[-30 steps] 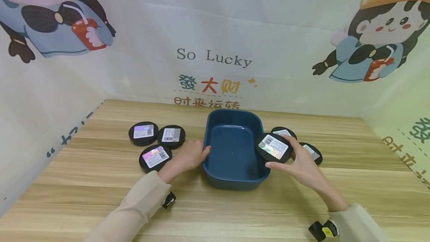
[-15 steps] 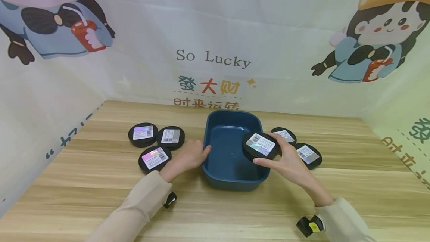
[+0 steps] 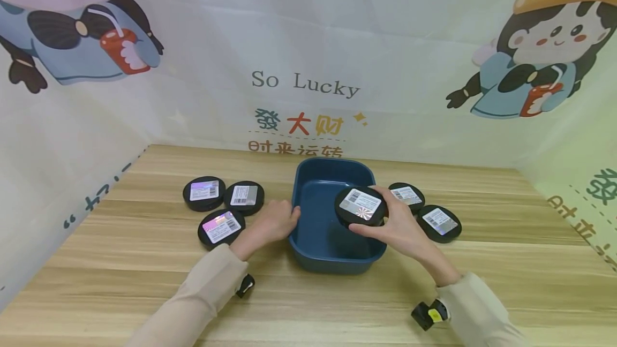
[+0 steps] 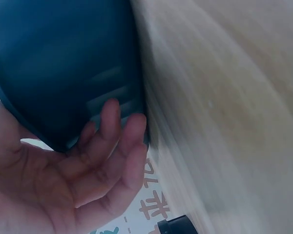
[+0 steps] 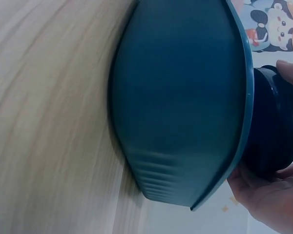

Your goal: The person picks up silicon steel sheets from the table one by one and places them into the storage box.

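Note:
A dark blue rectangular plastic bin [image 3: 332,265] stands upright on the table. My left hand [image 3: 276,222] grips its left rim, thumb over the edge; in the left wrist view the fingers [image 4: 110,122] lie bent against the outer wall. Over the bin's right half, my right hand [image 3: 401,226] holds a round black container [image 3: 360,205] by its sides, with the white barcode label facing up. From the right wrist, that black container [image 5: 273,122] shows above the bin's rim [image 5: 249,92], and its underside is partly hidden.
Two round black labelled containers [image 3: 439,223] lie right of the bin, one partly behind my right hand. Three similar black containers [image 3: 222,227] lie to the left, the nearest close to my left forearm. Printed cloth walls [image 3: 207,68] enclose the wooden table [image 3: 308,309].
My right hand has carried the black container leftward, from the bin's right rim to over its inside. The left hand stays on the left rim.

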`<state>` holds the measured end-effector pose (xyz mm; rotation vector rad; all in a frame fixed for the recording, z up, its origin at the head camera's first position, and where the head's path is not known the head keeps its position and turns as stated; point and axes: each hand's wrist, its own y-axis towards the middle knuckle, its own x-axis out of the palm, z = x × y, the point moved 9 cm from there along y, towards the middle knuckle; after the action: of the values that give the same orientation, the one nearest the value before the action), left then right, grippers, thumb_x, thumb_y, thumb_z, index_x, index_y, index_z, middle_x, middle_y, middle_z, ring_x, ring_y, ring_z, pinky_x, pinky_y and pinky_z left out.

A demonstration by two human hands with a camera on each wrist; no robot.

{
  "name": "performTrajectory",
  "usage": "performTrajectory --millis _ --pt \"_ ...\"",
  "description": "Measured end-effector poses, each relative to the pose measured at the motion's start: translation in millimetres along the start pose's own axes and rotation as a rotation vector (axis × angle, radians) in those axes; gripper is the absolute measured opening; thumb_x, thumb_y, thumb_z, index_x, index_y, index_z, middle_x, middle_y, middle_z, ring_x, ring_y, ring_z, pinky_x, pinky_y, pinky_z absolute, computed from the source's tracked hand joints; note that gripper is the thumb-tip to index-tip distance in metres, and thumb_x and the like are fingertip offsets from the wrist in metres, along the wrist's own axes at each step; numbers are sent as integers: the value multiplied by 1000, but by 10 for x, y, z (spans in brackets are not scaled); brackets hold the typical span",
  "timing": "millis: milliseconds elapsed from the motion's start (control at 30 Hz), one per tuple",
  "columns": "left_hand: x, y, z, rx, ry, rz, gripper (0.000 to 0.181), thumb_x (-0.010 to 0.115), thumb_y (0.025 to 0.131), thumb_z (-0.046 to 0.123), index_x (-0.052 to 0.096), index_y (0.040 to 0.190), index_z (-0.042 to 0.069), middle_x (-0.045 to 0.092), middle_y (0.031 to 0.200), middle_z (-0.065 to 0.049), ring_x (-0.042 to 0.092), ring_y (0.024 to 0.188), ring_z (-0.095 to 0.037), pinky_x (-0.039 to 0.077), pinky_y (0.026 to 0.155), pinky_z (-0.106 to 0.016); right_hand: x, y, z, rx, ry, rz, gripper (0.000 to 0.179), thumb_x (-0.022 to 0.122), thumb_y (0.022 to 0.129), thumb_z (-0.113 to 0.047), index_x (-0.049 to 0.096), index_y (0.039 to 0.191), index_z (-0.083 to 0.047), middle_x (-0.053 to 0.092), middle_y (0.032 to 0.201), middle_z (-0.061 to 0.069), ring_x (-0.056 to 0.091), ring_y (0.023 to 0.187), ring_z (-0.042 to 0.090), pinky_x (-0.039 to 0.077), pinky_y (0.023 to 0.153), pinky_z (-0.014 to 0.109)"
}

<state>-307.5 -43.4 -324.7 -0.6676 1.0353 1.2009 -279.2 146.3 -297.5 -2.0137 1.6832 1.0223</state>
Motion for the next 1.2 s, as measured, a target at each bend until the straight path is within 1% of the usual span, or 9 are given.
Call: performTrajectory --millis 100,167,333,633,800,900,1000,1200 --pt "5 4 4 1 8 -4 35 41 90 16 51 58 5 58 69 -16 55 62 -27 44 61 -41 19 35 -32 1 -63 9 80 75 67 -37 36 129 -4 52 115 16 49 103 29 41 83 45" --pt "1 0 8 0 12 -4 35 41 90 16 51 58 5 57 68 -16 55 62 -27 44 60 -41 36 62 -61 -6 -80 13 80 75 66 -36 37 129 -4 52 115 15 50 102 29 41 83 44" --pt "-8 -7 15 -1 24 1 36 41 89 16 53 59 3 59 70 -18 56 63 -29 44 60 -42 95 130 -106 -31 -83 4 77 76 65 -33 39 126 -3 54 111 15 52 98 27 42 82 42" --pt "10 -12 8 -26 56 -17 37 39 90 17 55 60 3 60 72 -18 57 65 -29 44 61 -42 195 218 -27 51 -104 -24 88 75 65 -39 34 130 2 49 118 22 47 107 33 38 87 46" --pt "3 -20 12 -32 70 -14 37 38 90 18 54 60 3 60 72 -17 57 65 -28 44 60 -42 258 251 -56 35 -116 -35 87 76 64 -39 35 130 1 49 119 22 48 107 33 39 86 46" --pt "7 -23 15 -33 72 -16 38 38 91 17 55 60 3 60 71 -17 57 65 -28 44 60 -42 290 275 -70 23 -115 -35 87 76 64 -38 35 129 3 50 119 22 50 105 33 39 86 45" --pt "11 -21 22 -24 82 -12 37 38 90 17 56 62 1 61 73 -18 59 67 -29 45 61 -42 321 303 -57 32 -121 -40 88 76 64 -38 34 129 5 49 120 23 51 105 33 40 86 44" --pt "26 -13 30 -15 100 -12 37 38 90 17 59 67 -2 63 79 -20 61 74 -33 46 64 -44 387 348 -18 74 -150 -66 90 75 65 -39 33 129 8 46 124 26 47 109 36 39 88 45"
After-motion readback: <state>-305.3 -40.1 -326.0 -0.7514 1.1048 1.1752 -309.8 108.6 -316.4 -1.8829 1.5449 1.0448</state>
